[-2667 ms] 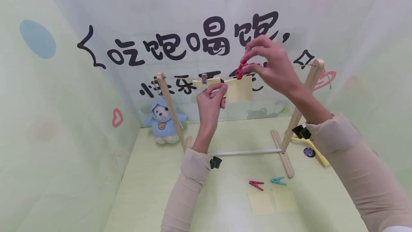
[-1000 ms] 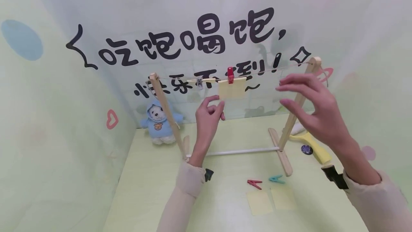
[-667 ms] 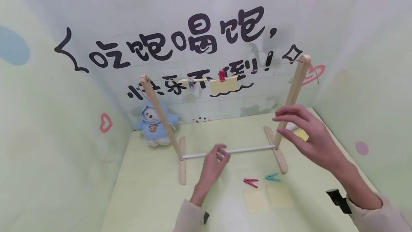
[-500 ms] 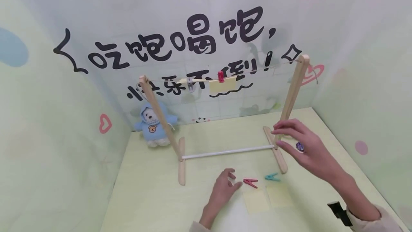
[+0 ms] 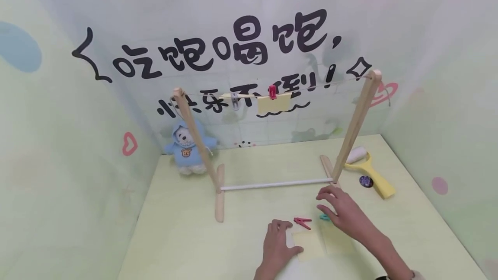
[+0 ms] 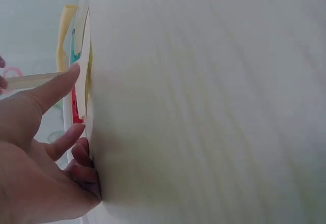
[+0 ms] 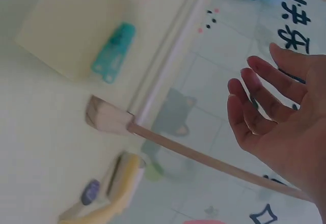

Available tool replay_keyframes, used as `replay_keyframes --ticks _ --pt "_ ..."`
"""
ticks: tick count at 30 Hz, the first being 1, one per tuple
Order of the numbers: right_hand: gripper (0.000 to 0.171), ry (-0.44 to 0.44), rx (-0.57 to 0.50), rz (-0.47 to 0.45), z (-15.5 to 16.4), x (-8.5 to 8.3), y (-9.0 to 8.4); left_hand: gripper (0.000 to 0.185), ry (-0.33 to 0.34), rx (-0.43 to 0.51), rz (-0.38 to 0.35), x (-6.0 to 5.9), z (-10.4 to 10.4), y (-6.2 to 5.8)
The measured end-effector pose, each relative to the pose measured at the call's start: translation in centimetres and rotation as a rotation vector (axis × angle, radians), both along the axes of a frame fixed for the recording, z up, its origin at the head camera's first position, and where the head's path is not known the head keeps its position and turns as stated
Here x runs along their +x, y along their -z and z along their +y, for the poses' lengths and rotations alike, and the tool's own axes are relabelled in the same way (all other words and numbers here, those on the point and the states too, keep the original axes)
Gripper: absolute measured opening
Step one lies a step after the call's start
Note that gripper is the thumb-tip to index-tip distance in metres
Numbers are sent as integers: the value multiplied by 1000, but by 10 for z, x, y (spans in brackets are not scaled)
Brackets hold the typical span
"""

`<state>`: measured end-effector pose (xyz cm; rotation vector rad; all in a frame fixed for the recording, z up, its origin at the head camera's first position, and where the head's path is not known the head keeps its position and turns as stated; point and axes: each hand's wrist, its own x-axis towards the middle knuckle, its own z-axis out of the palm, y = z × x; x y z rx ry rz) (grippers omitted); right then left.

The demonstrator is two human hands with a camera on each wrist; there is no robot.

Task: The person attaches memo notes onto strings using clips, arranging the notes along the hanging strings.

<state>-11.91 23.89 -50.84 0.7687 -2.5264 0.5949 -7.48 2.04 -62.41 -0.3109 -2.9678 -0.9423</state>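
Lower centre of the head view: a red clothespin (image 5: 302, 222) beside a teal clothespin (image 5: 324, 217); pale yellow notes (image 5: 309, 244) below; upper centre, a red peg (image 5: 272, 91) on a yellow note (image 5: 274, 104).

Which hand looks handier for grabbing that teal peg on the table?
Probably the right hand: it hovers open just above the teal peg. The left hand rests on a yellow note, nearer the red peg.

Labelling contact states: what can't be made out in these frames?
- Teal clothespin: head view, mostly behind the right hand; contact unclear.
- Left hand fingertips on the yellow note: left wrist view too close and blurred to confirm.
- Grey clip on the string: too small.
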Motion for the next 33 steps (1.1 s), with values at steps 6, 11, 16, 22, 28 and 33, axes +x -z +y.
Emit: replay_keyframes --ticks 6,11,16,22,28,33 --pt "28 11 113 -61 -19 1 53 59 -8 -77 95 -4 -1 -5" --pt "33 99 143 -69 -27 8 80 51 18 -74 146 -4 -3 -7" --pt "36 144 127 -8 -27 12 93 47 32 -74 164 -3 -5 -8" --pt "27 153 132 -40 -26 13 98 38 42 -44 114 -2 -6 -7" --pt "25 206 101 -111 -23 12 91 24 37 -23 48 -1 -5 -3" --pt "25 169 -94 -159 -18 8 85 14 16 -17 22 1 -4 -6"
